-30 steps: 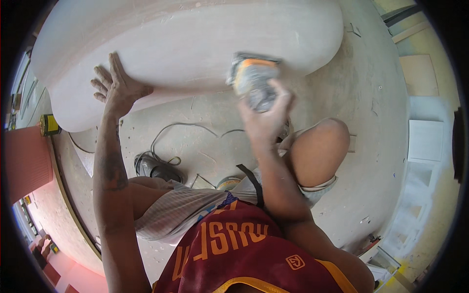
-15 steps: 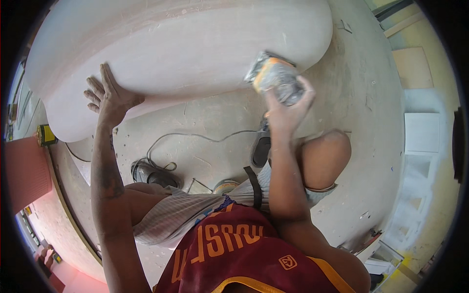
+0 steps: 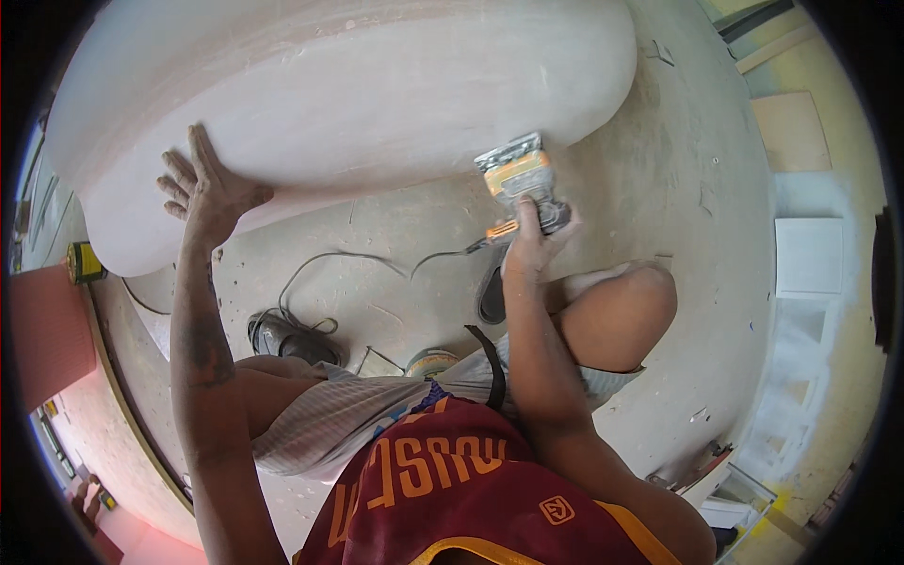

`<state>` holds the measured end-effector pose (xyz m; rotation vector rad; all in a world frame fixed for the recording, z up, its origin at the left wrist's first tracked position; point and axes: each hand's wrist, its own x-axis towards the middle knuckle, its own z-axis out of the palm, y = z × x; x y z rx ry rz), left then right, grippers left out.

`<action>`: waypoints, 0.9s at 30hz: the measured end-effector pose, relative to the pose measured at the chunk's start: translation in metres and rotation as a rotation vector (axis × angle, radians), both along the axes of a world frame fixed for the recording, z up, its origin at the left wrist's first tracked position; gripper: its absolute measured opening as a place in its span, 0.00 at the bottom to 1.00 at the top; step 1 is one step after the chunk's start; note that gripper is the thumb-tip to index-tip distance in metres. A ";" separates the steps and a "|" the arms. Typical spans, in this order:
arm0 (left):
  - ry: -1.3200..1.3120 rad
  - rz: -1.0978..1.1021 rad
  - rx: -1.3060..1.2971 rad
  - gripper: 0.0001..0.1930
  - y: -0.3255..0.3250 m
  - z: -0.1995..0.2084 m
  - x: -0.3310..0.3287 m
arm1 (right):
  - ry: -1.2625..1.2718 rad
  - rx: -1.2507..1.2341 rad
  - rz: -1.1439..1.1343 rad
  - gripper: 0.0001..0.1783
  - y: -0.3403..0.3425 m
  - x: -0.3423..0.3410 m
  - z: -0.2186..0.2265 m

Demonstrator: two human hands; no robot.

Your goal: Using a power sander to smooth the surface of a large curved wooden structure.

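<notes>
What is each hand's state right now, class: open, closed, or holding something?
Left hand: open, against the pale curved piece.
Right hand: closed around an orange-and-black power tool.

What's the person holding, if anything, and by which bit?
The right hand grips the orange, grey and black power tool by its rounded black end. The left hand holds nothing: it lies spread on the large, smooth, whitish curved piece.

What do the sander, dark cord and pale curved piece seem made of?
Sander: probably hard plastic, given its moulded orange and black casing, dulled by pale dust.
Dark cord: likely rubber or plastic, dull, bending in loose curves.
Pale curved piece: smooth, matte, faintly pinkish in patches; perhaps coated board or fibreglass, unclear.
</notes>
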<state>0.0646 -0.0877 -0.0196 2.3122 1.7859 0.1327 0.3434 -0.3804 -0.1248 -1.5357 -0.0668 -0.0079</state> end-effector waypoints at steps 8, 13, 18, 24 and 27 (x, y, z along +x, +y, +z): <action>0.032 -0.009 0.011 0.74 -0.003 0.003 -0.006 | 0.542 0.312 0.010 0.41 0.001 0.000 0.014; 0.013 -0.068 0.076 0.73 0.002 -0.005 -0.010 | 0.054 0.042 0.050 0.40 0.004 -0.011 0.011; 0.020 -0.039 0.052 0.73 0.001 -0.004 -0.011 | -0.143 -0.204 0.092 0.39 0.003 -0.017 0.018; 0.021 -0.039 0.050 0.73 0.000 -0.003 -0.009 | 0.010 -0.078 0.032 0.39 -0.003 0.028 0.032; 0.027 -0.017 0.047 0.73 0.001 -0.003 -0.010 | 0.167 0.077 0.049 0.40 -0.003 0.038 0.049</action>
